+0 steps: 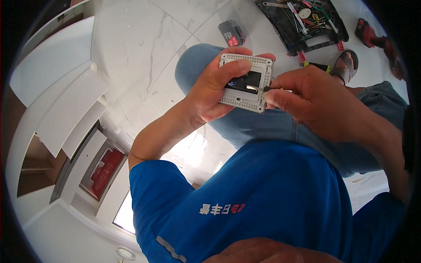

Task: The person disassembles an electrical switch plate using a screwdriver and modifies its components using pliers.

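A white square wall switch plate, its latticed back rim and black middle facing up, rests in my left hand above my bent knee. The left thumb presses across its upper part, and the fingers curl around the far edge and underneath. Between the thumb and fingers of my right hand is a small screwdriver. Its tip reaches the black middle of the plate from the right, beside a small shiny metal spot. Most of the screwdriver's handle is hidden by the right fingers.
An open black tool case with pens, wrenches and loose tools lies on the marble-tiled floor. Near it are a black and red battery pack, a yellow-green object and a red power tool. White cabinets line the left.
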{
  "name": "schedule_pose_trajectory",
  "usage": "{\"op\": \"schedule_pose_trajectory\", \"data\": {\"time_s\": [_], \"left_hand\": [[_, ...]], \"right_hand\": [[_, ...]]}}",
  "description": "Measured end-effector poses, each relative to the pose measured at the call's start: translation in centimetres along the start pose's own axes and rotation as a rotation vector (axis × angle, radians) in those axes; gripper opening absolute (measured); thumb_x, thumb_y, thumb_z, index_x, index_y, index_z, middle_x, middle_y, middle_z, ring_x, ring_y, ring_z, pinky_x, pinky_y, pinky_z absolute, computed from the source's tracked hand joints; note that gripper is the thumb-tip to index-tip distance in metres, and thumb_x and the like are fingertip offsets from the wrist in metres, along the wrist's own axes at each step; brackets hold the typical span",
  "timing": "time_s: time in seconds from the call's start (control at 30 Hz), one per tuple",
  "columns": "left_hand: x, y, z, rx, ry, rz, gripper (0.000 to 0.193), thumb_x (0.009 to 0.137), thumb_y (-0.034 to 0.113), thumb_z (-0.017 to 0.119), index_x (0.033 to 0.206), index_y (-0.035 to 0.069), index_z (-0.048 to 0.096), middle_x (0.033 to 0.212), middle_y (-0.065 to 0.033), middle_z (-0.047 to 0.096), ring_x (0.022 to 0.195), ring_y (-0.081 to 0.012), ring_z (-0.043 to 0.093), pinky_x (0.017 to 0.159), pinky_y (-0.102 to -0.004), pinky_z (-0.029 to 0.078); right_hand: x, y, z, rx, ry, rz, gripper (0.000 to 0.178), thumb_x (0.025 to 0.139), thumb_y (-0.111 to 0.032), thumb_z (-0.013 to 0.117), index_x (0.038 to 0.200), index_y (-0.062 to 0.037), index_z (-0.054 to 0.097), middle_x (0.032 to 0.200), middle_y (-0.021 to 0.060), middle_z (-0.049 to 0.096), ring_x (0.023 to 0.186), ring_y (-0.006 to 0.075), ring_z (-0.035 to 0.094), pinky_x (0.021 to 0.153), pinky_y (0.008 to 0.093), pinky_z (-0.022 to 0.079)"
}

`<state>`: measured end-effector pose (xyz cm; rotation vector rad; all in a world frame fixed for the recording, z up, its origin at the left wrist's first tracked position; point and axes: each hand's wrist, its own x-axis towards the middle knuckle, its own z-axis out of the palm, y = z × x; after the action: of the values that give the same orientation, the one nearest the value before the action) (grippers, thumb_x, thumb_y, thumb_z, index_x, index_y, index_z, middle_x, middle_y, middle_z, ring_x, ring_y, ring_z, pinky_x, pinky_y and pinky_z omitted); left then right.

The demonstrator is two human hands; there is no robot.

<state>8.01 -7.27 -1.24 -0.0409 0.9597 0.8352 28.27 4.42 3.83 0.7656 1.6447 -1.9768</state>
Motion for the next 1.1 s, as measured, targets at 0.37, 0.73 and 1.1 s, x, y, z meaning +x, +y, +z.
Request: {"op": "schedule_pose_trajectory", "data": {"time_s": [0.37, 0.73, 1.1], "left_hand": [[0.0, 0.1, 0.1, -0.006, 0.055, 0.009, 0.034, 0.095, 0.024, 0.059, 0.125, 0.011, 0.050, 0.141, -0.0240, 0.051, 0.119, -0.0345, 0.062, 0.090, -0.0427, 0.061], [1.0, 0.1, 1.0, -0.079, 0.028, 0.056, 0.035, 0.102, 0.036, 0.051, 0.127, 0.012, 0.049, 0.135, -0.0181, 0.057, 0.117, -0.0326, 0.063, 0.091, -0.0448, 0.060], [2.8, 2.3, 3.2, 0.308, -0.156, 0.271, 0.043, 0.098, 0.021, 0.058, 0.137, 0.006, 0.046, 0.116, -0.0162, 0.064, 0.102, -0.0234, 0.068, 0.087, -0.0352, 0.059]], "right_hand": [[-0.1, 1.8, 2.1, -0.414, 0.376, -0.285, 0.023, 0.098, -0.025, 0.059, 0.100, -0.0022, 0.064, 0.070, 0.0128, 0.066, 0.054, 0.0213, 0.063, 0.054, 0.0367, 0.048], [-1.4, 1.3, -0.2, -0.861, 0.418, -0.402, 0.023, 0.093, -0.023, 0.067, 0.105, -0.0048, 0.059, 0.069, 0.0109, 0.065, 0.056, 0.0211, 0.063, 0.052, 0.0341, 0.048], [-2.9, 1.8, -8.7, 0.198, 0.285, -0.236, 0.046, 0.102, -0.040, 0.044, 0.115, 0.0008, 0.062, 0.069, 0.0006, 0.053, 0.051, 0.0059, 0.048, 0.050, 0.0188, 0.043]]}}
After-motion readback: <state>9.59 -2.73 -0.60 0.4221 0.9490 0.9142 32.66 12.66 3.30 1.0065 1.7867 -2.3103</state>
